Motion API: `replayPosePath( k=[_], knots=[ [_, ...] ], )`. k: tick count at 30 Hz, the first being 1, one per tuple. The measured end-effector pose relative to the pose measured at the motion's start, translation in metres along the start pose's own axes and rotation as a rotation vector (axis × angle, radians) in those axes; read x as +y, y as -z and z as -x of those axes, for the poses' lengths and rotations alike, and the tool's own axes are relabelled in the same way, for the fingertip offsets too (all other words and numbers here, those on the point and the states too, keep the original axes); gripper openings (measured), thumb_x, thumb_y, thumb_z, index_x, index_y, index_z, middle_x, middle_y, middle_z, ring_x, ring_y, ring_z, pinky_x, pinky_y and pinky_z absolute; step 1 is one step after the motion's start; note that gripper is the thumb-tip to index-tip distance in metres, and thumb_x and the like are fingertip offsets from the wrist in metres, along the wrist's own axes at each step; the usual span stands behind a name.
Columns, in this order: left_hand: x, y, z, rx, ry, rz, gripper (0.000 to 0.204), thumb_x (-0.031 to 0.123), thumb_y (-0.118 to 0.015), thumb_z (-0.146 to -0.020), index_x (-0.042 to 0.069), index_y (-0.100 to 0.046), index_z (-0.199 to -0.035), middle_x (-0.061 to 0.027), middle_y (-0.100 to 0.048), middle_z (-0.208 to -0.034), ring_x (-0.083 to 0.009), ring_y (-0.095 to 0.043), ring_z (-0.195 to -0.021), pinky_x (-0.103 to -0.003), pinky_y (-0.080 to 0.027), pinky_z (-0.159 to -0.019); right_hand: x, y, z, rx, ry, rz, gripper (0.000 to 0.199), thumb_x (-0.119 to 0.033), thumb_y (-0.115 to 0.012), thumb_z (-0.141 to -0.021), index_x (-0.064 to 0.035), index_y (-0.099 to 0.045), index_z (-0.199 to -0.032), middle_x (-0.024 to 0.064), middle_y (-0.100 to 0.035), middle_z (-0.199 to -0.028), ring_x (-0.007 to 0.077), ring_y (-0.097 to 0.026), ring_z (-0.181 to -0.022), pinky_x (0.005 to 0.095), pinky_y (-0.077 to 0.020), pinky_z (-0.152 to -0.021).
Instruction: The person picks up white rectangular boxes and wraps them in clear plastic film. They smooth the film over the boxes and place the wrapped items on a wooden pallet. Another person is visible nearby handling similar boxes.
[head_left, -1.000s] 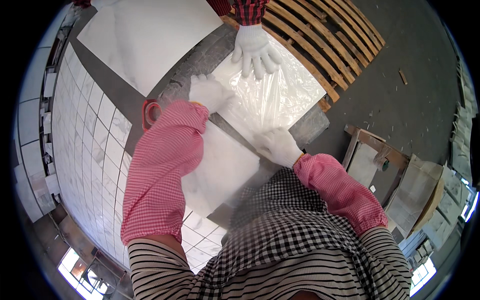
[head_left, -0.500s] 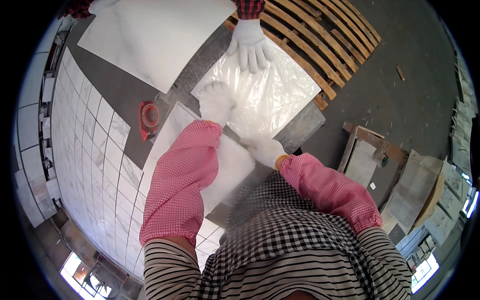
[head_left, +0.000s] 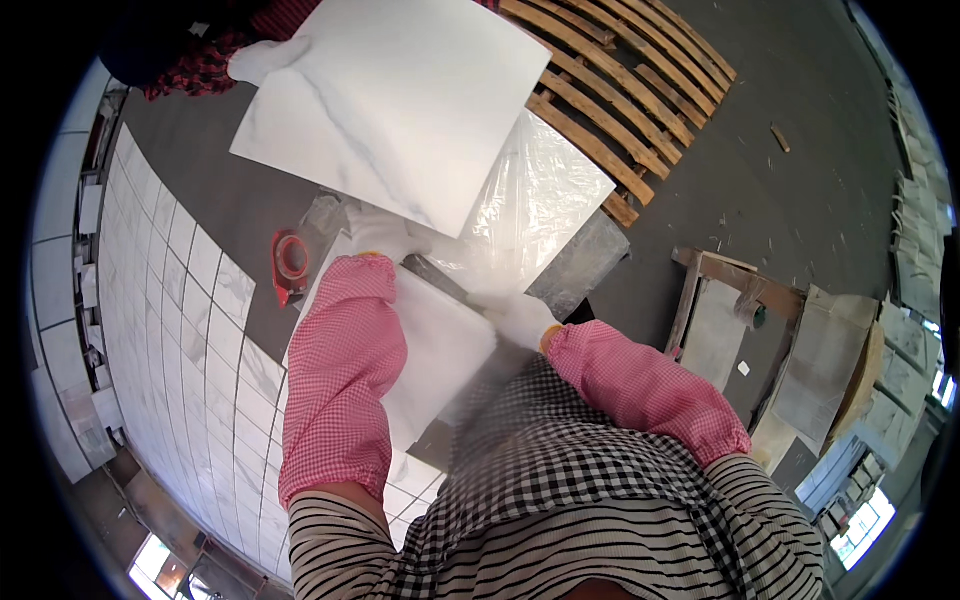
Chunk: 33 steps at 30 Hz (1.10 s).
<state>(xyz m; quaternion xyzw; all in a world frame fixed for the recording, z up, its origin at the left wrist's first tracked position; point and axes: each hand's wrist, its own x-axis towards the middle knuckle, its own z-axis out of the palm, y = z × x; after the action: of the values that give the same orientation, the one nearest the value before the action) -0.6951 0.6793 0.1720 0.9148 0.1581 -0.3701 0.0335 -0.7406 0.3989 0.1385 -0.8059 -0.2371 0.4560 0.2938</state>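
Observation:
Both my hands wear white knit gloves. My left hand [head_left: 382, 236] is open, with its blurred fingers apart, by the left corner of a plastic-wrapped white tile [head_left: 560, 185]. My right hand [head_left: 520, 318] is closed at the near corner of that tile, its fingertips smeared by motion against the film. A large grey-veined white tile [head_left: 390, 100] hangs tilted over the far left part of the wrapped one. Its left edge is held by a co-worker's gloved hand [head_left: 265, 60]. Close to my apron, a white slab [head_left: 440, 345] lies between my forearms.
A red tape dispenser [head_left: 290, 265] lies left of my left hand. A slatted wooden pallet [head_left: 600, 110] is at the far right. Marble-look tiles in rows [head_left: 190, 290] cover the left side. A wooden frame or crate [head_left: 735, 300] stands on the right.
The co-worker's hand has left the wrapped tile, and the large veined tile has moved right and nearer, over it. My left hand has shifted left and nearer; my right hand slightly left.

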Motion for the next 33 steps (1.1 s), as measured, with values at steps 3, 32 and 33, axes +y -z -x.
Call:
replayPosePath(
  k=[3, 32, 33],
  knots=[
    [-0.015, -0.016, -0.009, 0.075, 0.117, -0.152, 0.095, 0.062, -0.075, -0.075, 0.021, -0.046, -0.155, -0.0106, -0.047, -0.158, -0.0323, -0.033, -0.152, -0.052, -0.015, -0.126, 0.015, -0.013, -0.003, 0.023, 0.034, -0.019, 0.040, -0.026, -0.056, -0.099, -0.0316, -0.064, -0.138, 0.0133, -0.072, -0.121, 0.0334, -0.070, -0.108, 0.0409, -0.0541, -0.097],
    [-0.049, -0.031, -0.017, 0.362, 0.466, -0.415, 0.055, 0.045, -0.053, -0.096, 0.007, -0.060, -0.135, -0.0119, -0.059, -0.136, -0.0354, -0.048, -0.125, -0.053, -0.040, -0.098, 0.100, 0.123, 0.048, 0.728, -0.133, -0.221, 0.037, -0.029, -0.060, -0.098, -0.0063, -0.069, -0.127, 0.0127, -0.073, -0.119, 0.0324, -0.071, -0.103, 0.0395, -0.0553, -0.092],
    [-0.048, -0.029, -0.010, 0.356, 0.489, -0.338, 0.053, 0.044, -0.055, -0.095, 0.006, -0.061, -0.133, -0.0126, -0.058, -0.137, -0.0357, -0.047, -0.126, -0.052, -0.040, -0.099, 0.105, 0.138, 0.038, 0.789, -0.121, -0.025, 0.042, -0.032, -0.060, -0.099, -0.0070, -0.065, -0.133, 0.0134, -0.069, -0.129, 0.0349, -0.067, -0.112, 0.0410, -0.0532, -0.096]
  ],
)
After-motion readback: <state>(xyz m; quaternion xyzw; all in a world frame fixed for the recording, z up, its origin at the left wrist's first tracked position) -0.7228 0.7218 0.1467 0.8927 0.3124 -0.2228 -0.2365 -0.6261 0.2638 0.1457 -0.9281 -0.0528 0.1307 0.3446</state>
